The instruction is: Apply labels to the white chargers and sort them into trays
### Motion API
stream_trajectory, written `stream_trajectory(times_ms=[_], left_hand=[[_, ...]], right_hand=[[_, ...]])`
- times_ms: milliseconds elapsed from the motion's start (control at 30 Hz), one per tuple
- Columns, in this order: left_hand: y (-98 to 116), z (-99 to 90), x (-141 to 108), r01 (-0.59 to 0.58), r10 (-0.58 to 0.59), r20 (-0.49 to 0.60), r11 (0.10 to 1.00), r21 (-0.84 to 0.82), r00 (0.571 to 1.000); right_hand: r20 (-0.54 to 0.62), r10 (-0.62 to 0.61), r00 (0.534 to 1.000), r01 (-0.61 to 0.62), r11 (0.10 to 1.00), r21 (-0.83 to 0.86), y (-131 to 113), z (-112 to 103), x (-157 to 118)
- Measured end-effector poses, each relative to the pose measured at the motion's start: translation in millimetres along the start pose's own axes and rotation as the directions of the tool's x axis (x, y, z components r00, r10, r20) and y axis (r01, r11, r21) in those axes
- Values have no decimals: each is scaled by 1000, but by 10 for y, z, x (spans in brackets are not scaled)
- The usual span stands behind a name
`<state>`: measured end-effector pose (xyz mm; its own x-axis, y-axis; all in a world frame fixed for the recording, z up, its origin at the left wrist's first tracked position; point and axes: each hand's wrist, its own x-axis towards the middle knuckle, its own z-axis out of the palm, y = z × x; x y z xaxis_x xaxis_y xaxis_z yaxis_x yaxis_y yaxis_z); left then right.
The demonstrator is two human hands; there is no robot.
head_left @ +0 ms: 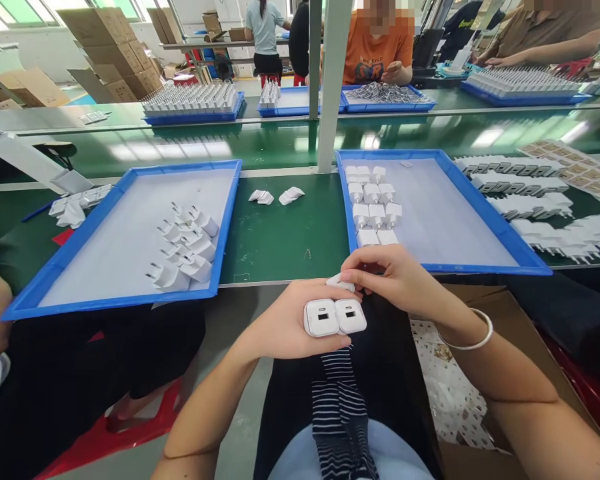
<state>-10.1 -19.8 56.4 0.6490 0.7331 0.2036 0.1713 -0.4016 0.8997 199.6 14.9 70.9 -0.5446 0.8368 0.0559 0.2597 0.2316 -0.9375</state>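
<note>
Two white USB wall chargers (322, 318) lie side by side in my left hand (285, 320), their port faces turned toward me. My left fingers are wrapped round them, above my lap. Just beyond, my right hand (393, 277) pinches a small white piece (341, 283) between thumb and fingers, close against the left fingers. Whether that piece is another charger or a loose part I cannot tell, since the fingers cover much of it. On the bench ahead, two small stacks of thin white pieces (261, 197) rest on the green surface (280, 247).
A blue-rimmed tray (230, 220) at left holds several white plugs (180, 257). The right tray (510, 257) holds rows of chargers (376, 215). More chargers line the bench (525, 187) farther right. An upright post (330, 100) stands ahead. A cardboard box (515, 320) sits low right; people work nearby.
</note>
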Motion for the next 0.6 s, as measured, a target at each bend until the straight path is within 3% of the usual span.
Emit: stream_trajectory(times_ms=[167,400,600], left_hand=[[-31,28,-9,22,-22,-30,1000,10,999],[-23,64,-29,-28,28,-17,999,22,999],[-80,86,-35,-88,88,-19,996,13,996]], right_hand=[[-99,0,995,-8,996,-87,63,54,-97],[-114,92,989,-57,958,282,120,111,-153],[-170,56,984,-12,968,250,146,104,-203]])
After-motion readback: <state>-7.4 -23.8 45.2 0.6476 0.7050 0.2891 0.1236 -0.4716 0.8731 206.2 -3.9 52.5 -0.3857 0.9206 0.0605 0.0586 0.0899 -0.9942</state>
